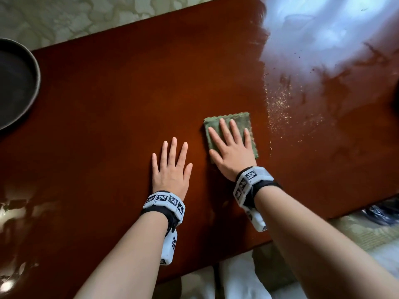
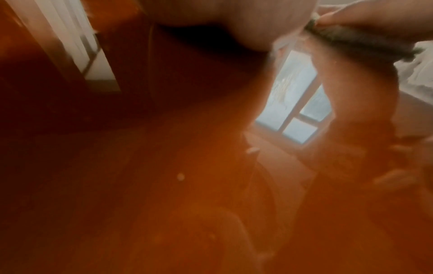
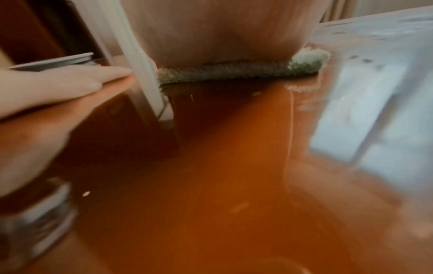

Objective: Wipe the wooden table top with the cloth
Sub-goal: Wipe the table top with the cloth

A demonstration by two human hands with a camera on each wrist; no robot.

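Right hand (image 1: 234,153) flat on cloth (image 1: 248,121); crumbs (image 1: 280,108) just beside

One cloth (image 1: 231,128), one table (image 1: 121,87), one bowl (image 1: 17,83) (two hands)

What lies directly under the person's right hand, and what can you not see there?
The right hand presses flat on a folded green cloth lying on the wooden table top. The wood beneath the cloth is covered, so its state cannot be seen.
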